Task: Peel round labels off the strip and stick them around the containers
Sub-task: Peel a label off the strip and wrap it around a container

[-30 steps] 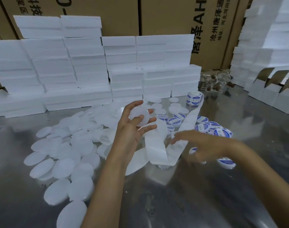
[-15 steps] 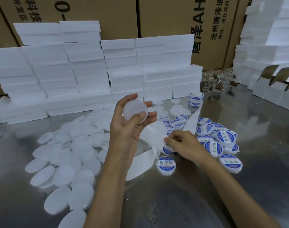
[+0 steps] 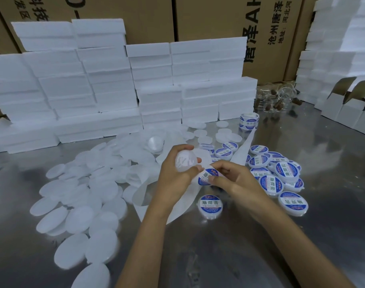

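Left hand (image 3: pixel 173 175) grips a bare container (image 3: pixel 185 162); right hand (image 3: pixel 231 179) pinches a round label (image 3: pixel 207 176) mid-peel. Next, likely: free it, centre it, press down.

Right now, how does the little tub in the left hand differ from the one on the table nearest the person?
The held tub is bare, milky white; the nearest table tub carries a blue-and-white round label. The held tub is gripped tilted in the left hand; the nearest table tub lies flat on the metal table, untouched. Both are small and round.
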A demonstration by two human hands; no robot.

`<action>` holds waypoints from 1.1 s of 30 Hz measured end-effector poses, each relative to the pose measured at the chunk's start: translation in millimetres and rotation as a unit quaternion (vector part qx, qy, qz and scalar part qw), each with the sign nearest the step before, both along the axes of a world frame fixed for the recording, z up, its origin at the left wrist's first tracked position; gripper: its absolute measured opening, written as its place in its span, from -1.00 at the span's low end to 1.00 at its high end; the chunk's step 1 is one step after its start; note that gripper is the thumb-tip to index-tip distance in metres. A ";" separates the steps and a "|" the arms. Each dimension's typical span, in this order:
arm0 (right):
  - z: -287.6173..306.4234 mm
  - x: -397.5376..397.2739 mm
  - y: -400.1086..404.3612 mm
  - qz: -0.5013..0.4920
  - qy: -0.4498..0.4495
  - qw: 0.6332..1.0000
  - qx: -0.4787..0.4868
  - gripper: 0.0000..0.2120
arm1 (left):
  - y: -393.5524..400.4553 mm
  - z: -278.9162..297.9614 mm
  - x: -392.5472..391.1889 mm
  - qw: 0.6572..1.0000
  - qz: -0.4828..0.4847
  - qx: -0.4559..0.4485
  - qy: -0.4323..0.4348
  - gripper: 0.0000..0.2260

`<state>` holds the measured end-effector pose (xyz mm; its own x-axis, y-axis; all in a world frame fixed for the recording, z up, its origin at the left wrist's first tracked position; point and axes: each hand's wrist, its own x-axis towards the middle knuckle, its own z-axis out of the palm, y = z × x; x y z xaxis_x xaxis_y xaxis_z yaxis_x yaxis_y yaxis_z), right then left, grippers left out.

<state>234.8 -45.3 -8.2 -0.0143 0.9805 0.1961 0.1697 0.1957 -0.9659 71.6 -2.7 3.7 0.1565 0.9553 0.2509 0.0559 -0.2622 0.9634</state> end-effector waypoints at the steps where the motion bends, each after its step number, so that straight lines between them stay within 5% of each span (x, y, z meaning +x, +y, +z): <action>1: -0.1 -1.0 0.1 -0.016 0.008 1.000 0.014 -0.81 | 0.0 -0.9 -0.7 1.000 -0.006 -0.016 -0.011 -0.64; 6: -2.9 -2.6 -0.7 -0.058 -0.061 0.993 0.084 -0.63 | -0.3 -2.3 -0.4 0.996 0.000 -0.076 -0.036 -0.68; 16: 3.4 -10.1 -6.6 -0.072 -0.132 0.974 0.168 -0.71 | 8.4 -12.5 -1.3 0.996 0.029 -0.085 0.004 -0.66; 21: 13.2 3.0 -8.5 -0.051 0.074 0.986 0.140 -0.88 | 11.8 -13.8 -2.3 0.995 0.047 -0.050 0.077 -0.67; 25: 23.3 13.5 -4.0 -0.066 0.158 0.976 0.138 -0.76 | 12.7 -11.2 -6.0 0.992 0.049 -0.053 0.101 -0.67; 29: 36.7 1.8 7.7 -0.066 0.139 0.981 0.118 -0.73 | 7.1 2.0 -5.0 0.996 0.047 -0.076 -0.028 -0.86; 33: 42.7 -30.5 15.9 -0.059 0.132 0.985 0.091 -0.78 | 5.6 14.1 -7.3 0.959 -0.021 -0.146 -0.241 -0.50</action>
<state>204.3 -29.4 34.5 0.1729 0.9204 0.3506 -0.0515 0.3639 -0.9300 64.3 2.8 17.8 0.1296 0.9912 0.0262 -0.4199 0.0309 0.9070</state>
